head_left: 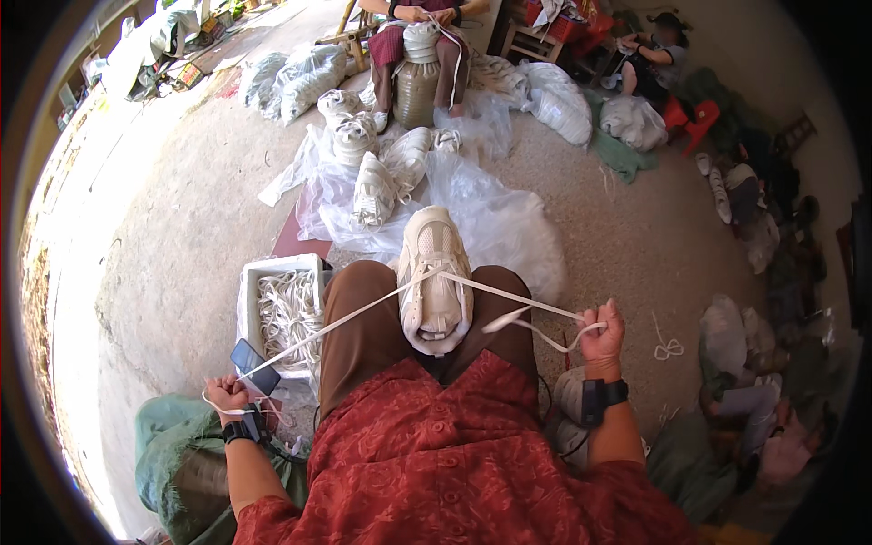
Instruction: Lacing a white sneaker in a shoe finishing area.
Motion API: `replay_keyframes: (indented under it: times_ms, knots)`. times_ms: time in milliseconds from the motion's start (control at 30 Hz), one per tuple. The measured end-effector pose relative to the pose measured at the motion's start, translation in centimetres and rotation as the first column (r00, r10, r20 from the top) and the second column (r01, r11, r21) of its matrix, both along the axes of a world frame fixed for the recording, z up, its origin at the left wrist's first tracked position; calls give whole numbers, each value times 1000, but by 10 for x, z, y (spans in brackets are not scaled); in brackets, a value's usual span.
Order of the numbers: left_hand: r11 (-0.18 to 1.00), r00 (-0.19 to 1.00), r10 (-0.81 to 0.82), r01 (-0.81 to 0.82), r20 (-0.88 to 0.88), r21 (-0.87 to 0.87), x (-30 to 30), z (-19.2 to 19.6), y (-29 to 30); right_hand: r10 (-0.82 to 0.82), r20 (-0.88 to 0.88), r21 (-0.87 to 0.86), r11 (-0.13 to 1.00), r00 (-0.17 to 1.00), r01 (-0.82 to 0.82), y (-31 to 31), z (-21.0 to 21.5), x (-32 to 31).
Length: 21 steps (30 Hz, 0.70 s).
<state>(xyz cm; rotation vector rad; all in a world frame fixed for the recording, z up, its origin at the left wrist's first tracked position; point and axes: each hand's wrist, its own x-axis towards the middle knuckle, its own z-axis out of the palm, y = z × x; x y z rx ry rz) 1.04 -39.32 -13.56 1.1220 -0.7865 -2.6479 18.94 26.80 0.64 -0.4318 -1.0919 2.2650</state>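
head view: at the centre of the frame a cream sneaker [434, 282] stands wedged between the person's knees, toe pointing up the frame, with a white lace [345, 320] threaded through its eyelets and running out to both sides. the left hand [227, 395], at the lower left, has its grip closed around one end of the lace, which is pulled taut in a long diagonal line from the shoe. the right hand [601, 336], at the right of centre, has its grip clamped on the other end, which runs shorter and shows a small loop of slack just beside the fingers.

judging by how things lie, the lacing looks well under way: the lace crosses the front of the shoe and both ends are drawn outward as if being tightened, but no knot or bow shows, so the finishing is still left. how many eyelets are filled is too small to tell.

just left of the knee sits a white box [252, 286] full of loose laces. above the shoe, in the upper middle, a pile of pale sneakers [377, 168] lies on clear plastic sheeting [509, 227] on the concrete floor [182, 218]. another person [422, 45] sits at the top of the frame doing similar work.
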Motion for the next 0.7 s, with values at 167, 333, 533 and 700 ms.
replay_keyframes:
  times_ms: [167, 333, 533, 700]
  knots:
    - [750, 774, -551, 623, 311, -222, -45, 8, 34, -354, 928, 270, 418, 118, -867, 101, -37, 62]
    - [-851, 562, -334, 165, 757, -498, -65, 75, 124, -514, 651, 638, -27, 559, -769, 4, 18, -19]
    - [-435, 289, -887, -264, 360, -861, -31, 152, 328, -101, 150, 952, -253, 984, -171, -107, -2, -108]
    - [-446, 300, -881, -269, 366, -854, -49, 133, 340, -17, 199, 904, -383, 980, -191, -79, -19, -123]
